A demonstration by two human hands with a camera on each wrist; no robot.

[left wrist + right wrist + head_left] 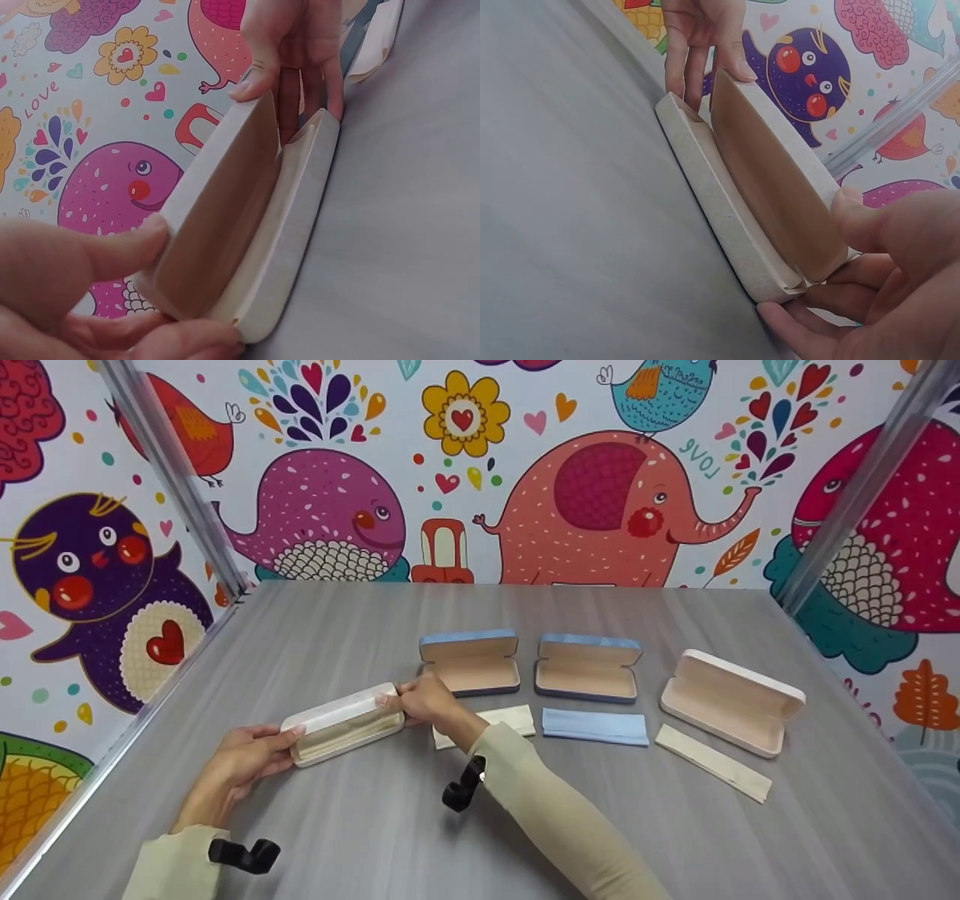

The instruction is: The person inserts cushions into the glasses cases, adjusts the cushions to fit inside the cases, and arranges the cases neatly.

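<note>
Head view: white case (341, 712) rests partly open on the table (337, 825), nearer its left edge than its right. Left hand (251, 757) and right hand (431, 701) pinch opposite ends, thumbs (855, 219) on the lid (784, 139), fingers (799, 330) at the base (709, 199), presumably to steady both halves evenly.

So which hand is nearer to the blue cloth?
Right. The right hand grips the white case by its right end, left of the blue cloth; the left hand holds the case's other end, farther left.
</note>
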